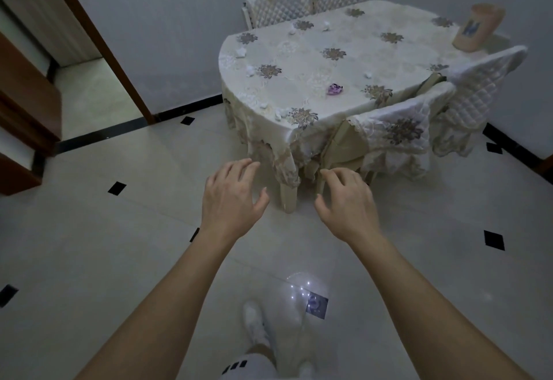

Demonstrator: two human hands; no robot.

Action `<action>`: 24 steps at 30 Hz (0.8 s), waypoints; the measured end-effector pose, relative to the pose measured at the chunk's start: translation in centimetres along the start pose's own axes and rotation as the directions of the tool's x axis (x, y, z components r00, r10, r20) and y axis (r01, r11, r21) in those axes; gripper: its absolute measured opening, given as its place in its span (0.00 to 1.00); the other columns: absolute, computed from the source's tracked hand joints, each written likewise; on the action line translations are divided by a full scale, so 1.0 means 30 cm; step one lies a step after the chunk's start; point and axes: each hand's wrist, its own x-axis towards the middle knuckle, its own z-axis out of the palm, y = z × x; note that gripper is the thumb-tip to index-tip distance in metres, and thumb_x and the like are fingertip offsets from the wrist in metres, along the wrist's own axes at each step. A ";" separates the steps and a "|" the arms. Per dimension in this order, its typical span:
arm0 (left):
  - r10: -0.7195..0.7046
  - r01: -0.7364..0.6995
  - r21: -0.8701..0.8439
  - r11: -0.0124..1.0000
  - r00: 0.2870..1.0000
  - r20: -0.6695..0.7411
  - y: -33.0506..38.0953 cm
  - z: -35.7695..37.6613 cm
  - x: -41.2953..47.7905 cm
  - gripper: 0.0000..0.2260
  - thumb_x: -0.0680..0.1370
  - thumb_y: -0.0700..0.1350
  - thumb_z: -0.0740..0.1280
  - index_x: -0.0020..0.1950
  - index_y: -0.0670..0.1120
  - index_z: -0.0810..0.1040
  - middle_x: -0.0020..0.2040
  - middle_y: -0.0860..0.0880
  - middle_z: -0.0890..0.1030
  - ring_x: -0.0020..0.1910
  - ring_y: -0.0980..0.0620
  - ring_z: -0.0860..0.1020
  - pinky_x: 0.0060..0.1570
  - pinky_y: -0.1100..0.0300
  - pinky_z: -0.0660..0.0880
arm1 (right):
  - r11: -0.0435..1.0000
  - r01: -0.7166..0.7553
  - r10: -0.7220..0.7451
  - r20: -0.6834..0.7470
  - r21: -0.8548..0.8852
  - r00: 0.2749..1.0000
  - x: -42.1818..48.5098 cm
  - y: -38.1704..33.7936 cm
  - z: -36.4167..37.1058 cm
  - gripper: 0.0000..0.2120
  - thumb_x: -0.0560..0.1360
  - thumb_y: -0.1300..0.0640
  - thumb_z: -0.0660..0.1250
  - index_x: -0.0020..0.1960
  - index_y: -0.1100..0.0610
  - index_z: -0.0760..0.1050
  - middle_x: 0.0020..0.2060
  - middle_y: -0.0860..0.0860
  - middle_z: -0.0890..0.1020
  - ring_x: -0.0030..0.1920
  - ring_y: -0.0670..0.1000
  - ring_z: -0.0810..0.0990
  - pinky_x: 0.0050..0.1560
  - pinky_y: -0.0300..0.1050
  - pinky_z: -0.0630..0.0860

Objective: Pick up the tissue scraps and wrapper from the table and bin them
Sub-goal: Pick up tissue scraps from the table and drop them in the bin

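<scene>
Two empty hands reach toward a littered dining table across a tiled floor.

Low in the frame, the left hand [232, 197] and right hand [348, 203] hover with fingers spread wide, holding nothing. Beyond, at upper right, white tissue scraps [240, 52] dot the floral tablecloth [299, 50], a purple wrapper [335, 89] near the table's front edge. An orange box [478, 28] stands at the far corner, its label unreadable.

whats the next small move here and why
Probably step closer to the table. Both the left hand and the right hand are empty, open and short of it, while the nearest tissue scrap and the purple wrapper lie on the cloth, out of reach.
</scene>
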 end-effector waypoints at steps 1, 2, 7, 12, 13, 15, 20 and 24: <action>0.002 -0.002 -0.003 1.000 1.000 -0.001 -0.014 0.013 0.032 0.23 0.75 0.56 0.62 0.67 0.47 0.74 0.64 0.49 0.77 0.61 0.48 0.74 0.55 0.49 0.72 | 1.000 0.002 -0.002 0.003 0.002 1.000 0.036 0.001 0.016 0.20 0.70 0.54 0.69 0.61 0.58 0.76 0.53 0.55 0.78 0.56 0.57 0.76 0.55 0.52 0.73; 0.004 -0.004 -0.009 1.000 1.000 -0.004 -0.031 0.028 0.066 0.22 0.75 0.55 0.62 0.67 0.47 0.74 0.64 0.49 0.77 0.61 0.48 0.74 0.55 0.49 0.73 | 1.000 0.008 -0.008 0.004 0.004 1.000 0.073 -0.001 0.032 0.20 0.70 0.54 0.69 0.61 0.57 0.76 0.53 0.55 0.78 0.57 0.57 0.76 0.55 0.53 0.73; 0.008 -0.008 -0.025 1.000 1.000 -0.010 -0.156 0.105 0.272 0.22 0.75 0.55 0.64 0.67 0.47 0.74 0.64 0.49 0.77 0.61 0.48 0.74 0.56 0.49 0.73 | 1.000 0.022 -0.022 -0.020 -0.011 1.000 0.292 -0.027 0.116 0.19 0.70 0.54 0.68 0.61 0.58 0.76 0.53 0.55 0.78 0.58 0.57 0.75 0.55 0.54 0.74; 0.014 -0.013 -0.062 0.998 1.000 0.006 -0.312 0.176 0.527 0.21 0.75 0.54 0.65 0.66 0.48 0.74 0.64 0.49 0.77 0.61 0.48 0.74 0.56 0.48 0.74 | 0.998 -0.018 0.019 0.015 -0.053 1.000 0.556 -0.068 0.209 0.19 0.71 0.54 0.66 0.60 0.57 0.75 0.53 0.55 0.78 0.57 0.57 0.75 0.56 0.54 0.74; 0.016 -0.015 -0.072 0.997 1.000 0.010 -0.343 0.191 0.578 0.21 0.75 0.54 0.65 0.66 0.48 0.73 0.64 0.49 0.77 0.61 0.48 0.74 0.55 0.49 0.74 | 0.998 -0.022 0.023 0.015 -0.060 1.000 0.610 -0.077 0.228 0.18 0.71 0.54 0.66 0.60 0.57 0.75 0.53 0.55 0.78 0.57 0.58 0.75 0.56 0.54 0.74; 0.020 -0.018 -0.092 0.996 1.000 0.020 -0.400 0.220 0.674 0.21 0.75 0.54 0.65 0.66 0.48 0.74 0.64 0.49 0.77 0.61 0.48 0.74 0.54 0.49 0.74 | 0.997 -0.037 0.038 0.005 -0.069 0.999 0.709 -0.091 0.265 0.18 0.71 0.54 0.67 0.60 0.57 0.75 0.53 0.56 0.78 0.56 0.58 0.75 0.54 0.54 0.74; 0.052 -0.046 -0.166 0.985 0.998 0.029 -0.481 0.298 0.865 0.21 0.74 0.52 0.67 0.64 0.46 0.75 0.62 0.49 0.78 0.60 0.47 0.75 0.51 0.49 0.76 | 0.995 -0.066 0.066 -0.013 -0.079 0.998 0.893 -0.093 0.334 0.20 0.70 0.57 0.69 0.61 0.58 0.76 0.53 0.58 0.79 0.55 0.59 0.76 0.52 0.54 0.75; 0.075 -0.061 -0.208 0.976 0.995 0.061 -0.508 0.379 0.988 0.21 0.75 0.52 0.66 0.65 0.47 0.75 0.63 0.49 0.78 0.60 0.47 0.75 0.53 0.47 0.76 | 0.991 -0.094 0.095 0.011 -0.095 0.995 0.995 -0.064 0.374 0.20 0.70 0.56 0.68 0.62 0.57 0.75 0.54 0.57 0.78 0.56 0.59 0.76 0.51 0.54 0.75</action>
